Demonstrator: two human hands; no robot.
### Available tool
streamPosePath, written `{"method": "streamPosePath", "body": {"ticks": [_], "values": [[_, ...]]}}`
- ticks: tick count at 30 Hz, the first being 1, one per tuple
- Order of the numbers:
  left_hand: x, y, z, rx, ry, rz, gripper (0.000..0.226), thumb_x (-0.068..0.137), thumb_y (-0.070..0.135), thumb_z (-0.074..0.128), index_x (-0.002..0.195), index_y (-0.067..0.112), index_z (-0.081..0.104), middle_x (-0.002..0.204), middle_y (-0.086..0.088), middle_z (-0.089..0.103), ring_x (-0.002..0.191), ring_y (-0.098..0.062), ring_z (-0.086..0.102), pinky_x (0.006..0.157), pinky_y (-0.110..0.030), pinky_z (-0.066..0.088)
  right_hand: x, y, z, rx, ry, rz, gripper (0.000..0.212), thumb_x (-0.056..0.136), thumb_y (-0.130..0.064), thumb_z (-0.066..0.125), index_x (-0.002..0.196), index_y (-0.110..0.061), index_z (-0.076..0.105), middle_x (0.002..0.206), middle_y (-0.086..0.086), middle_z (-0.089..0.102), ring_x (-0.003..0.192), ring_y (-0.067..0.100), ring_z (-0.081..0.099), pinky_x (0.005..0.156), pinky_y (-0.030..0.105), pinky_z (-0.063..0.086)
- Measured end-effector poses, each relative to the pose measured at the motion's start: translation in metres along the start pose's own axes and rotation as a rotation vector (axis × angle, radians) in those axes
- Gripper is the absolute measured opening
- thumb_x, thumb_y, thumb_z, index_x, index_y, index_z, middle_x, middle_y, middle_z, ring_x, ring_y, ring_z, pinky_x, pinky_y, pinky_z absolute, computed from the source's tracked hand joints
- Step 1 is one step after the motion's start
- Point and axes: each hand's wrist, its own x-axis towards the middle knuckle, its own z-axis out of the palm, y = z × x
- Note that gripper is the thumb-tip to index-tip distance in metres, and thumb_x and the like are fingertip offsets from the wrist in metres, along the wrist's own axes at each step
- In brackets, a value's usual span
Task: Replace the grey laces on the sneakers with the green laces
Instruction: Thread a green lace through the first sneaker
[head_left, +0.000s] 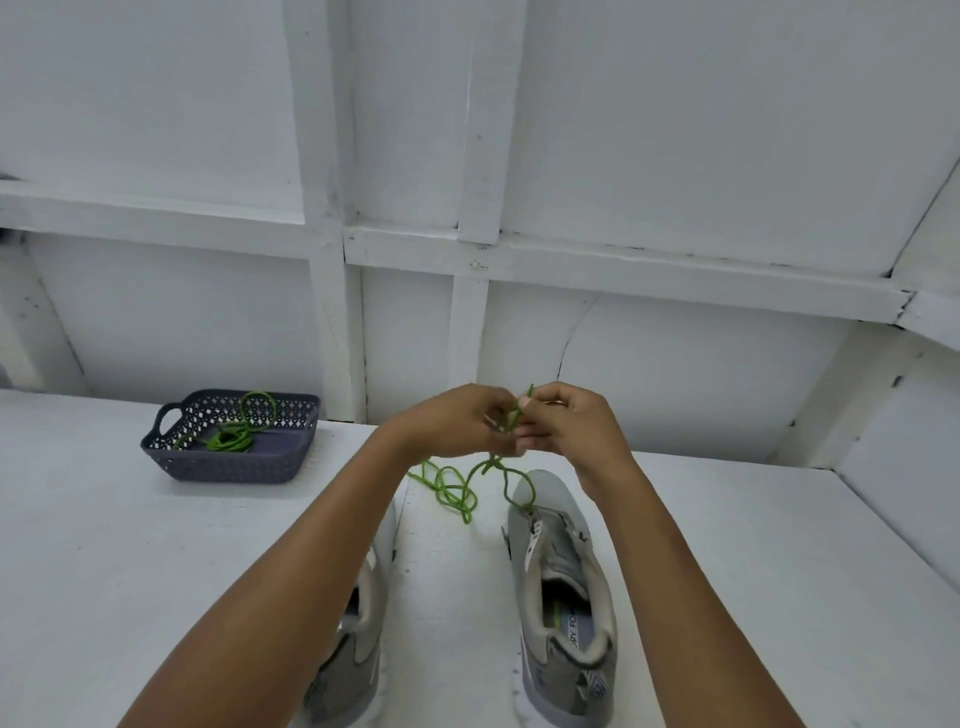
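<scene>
Two grey sneakers stand on the white table, toes pointing away from me. The right sneaker has no grey lace, and a green lace runs through its front eyelets. The left sneaker is mostly hidden under my left forearm. Above the toes, my left hand and my right hand meet, and both pinch the green lace between their fingertips. The slack hangs down in loops onto the table between the shoes.
A dark grey perforated basket stands at the back left of the table with a second green lace coiled in it. A white panelled wall rises right behind the table. A white ledge slopes along the right side.
</scene>
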Motion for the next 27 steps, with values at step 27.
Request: {"method": "streamPosePath", "body": {"ticks": [27], "values": [[0.016, -0.009, -0.012, -0.217, 0.204, 0.015, 0.022, 0.099, 0.026, 0.059, 0.092, 0.011, 0.072, 0.058, 0.005, 0.049, 0.043, -0.007, 0.034, 0.044, -0.023, 0.031, -0.008, 0.02, -0.041, -0.019, 0.197, 0.071, 0.013, 0.095, -0.019, 0.062, 0.091, -0.007, 0.065, 0.081, 0.008, 0.071, 0.066, 0.017, 0.064, 0.059, 0.027, 0.055]]}}
